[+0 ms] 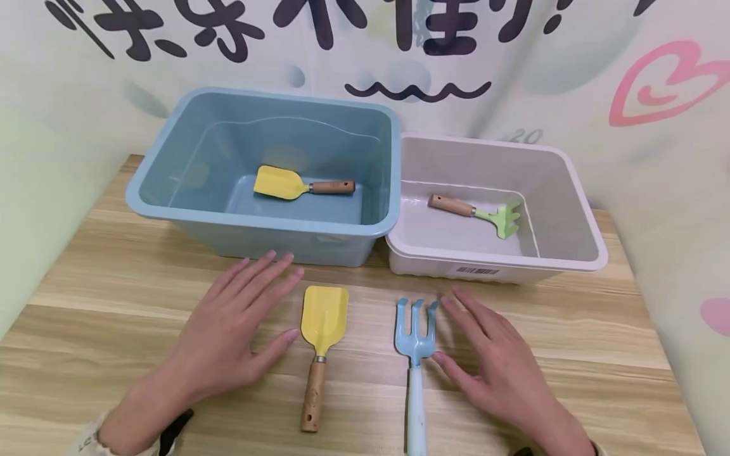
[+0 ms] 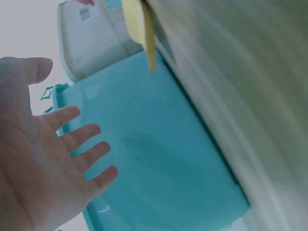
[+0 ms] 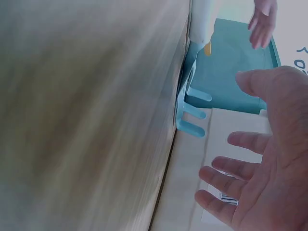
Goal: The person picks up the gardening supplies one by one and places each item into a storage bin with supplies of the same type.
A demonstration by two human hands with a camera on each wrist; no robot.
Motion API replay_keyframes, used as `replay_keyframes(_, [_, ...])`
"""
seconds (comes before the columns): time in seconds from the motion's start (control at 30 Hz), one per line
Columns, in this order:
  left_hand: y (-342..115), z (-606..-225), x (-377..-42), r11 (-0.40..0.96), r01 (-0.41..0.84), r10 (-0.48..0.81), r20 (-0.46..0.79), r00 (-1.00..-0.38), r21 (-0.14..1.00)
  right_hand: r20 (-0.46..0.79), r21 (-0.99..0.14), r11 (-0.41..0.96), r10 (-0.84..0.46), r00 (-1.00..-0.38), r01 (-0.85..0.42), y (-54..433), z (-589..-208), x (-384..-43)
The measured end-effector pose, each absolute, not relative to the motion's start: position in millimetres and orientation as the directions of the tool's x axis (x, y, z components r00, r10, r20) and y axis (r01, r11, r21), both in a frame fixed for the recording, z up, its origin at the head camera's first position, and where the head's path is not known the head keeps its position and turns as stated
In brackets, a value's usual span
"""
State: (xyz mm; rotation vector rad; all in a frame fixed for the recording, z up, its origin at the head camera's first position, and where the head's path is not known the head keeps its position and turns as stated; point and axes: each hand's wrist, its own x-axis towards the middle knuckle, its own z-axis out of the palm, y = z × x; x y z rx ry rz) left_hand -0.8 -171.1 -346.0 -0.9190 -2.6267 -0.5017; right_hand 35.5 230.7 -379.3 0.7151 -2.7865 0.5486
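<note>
My left hand (image 1: 234, 329) is held with fingers extended just left of a yellow hand shovel (image 1: 325, 316) with a wooden handle, which lies on the table. In the left wrist view the palm of that left hand (image 2: 48, 159) faces the camera and holds nothing. My right hand (image 1: 496, 361), fingers spread, is beside a light blue hand fork (image 1: 416, 345) whose tines point away from me. The right wrist view shows this right hand (image 3: 260, 168) with nothing in its grasp, apart from the fork's tines (image 3: 192, 113).
A blue bin (image 1: 274, 244) stands at the back left with another yellow shovel (image 1: 281, 183) inside. Touching its right side, a pale pinkish-grey bin (image 1: 496, 259) holds a small green rake (image 1: 504, 220). Behind them hangs a printed cloth (image 1: 542, 95). The wooden table (image 1: 365, 405) has its edges at both sides.
</note>
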Motion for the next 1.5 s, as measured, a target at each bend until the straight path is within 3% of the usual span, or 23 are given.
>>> replay_keyframes(0.2, [-166.8, -324.3, -4.5, 0.661, 0.710, 0.495, 0.570, -0.656, 0.243, 0.291, -0.313, 0.811, -0.413, -0.863, -0.494, 222.9, -380.5, 39.0])
replay_keyframes(0.37, [-169.1, -306.2, -13.4, 0.642, 0.743, 0.442, 0.701, -0.559, 0.188, 0.269, -0.325, 0.818, -0.401, -0.876, -0.475, 215.2, -380.6, 41.8])
replay_keyframes(0.5, [-174.1, -294.8, -23.6, 0.671, 0.722, 0.386, 0.752, -0.535, 0.168, 0.218, -0.329, 0.843, -0.370, -0.903, -0.425, 208.3, -380.4, 45.6])
replay_keyframes(0.97, [-194.1, -293.8, -60.8, 0.754, 0.624, 0.302, 0.734, -0.609, 0.207, 0.163, -0.311, 0.882, -0.318, -0.934, -0.354, 190.0, -385.3, 56.5])
replay_keyframes(1.3, [-218.2, -294.2, -65.0, 0.813, 0.540, 0.269, 0.680, -0.682, 0.220, 0.165, -0.317, 0.882, -0.310, -0.936, -0.348, 185.9, -388.7, 59.3])
replay_keyframes(1.5, [-224.7, -297.9, -62.2, 0.823, 0.511, 0.229, 0.680, -0.697, 0.247, 0.131, -0.315, 0.894, -0.293, -0.947, -0.320, 184.7, -387.3, 59.1])
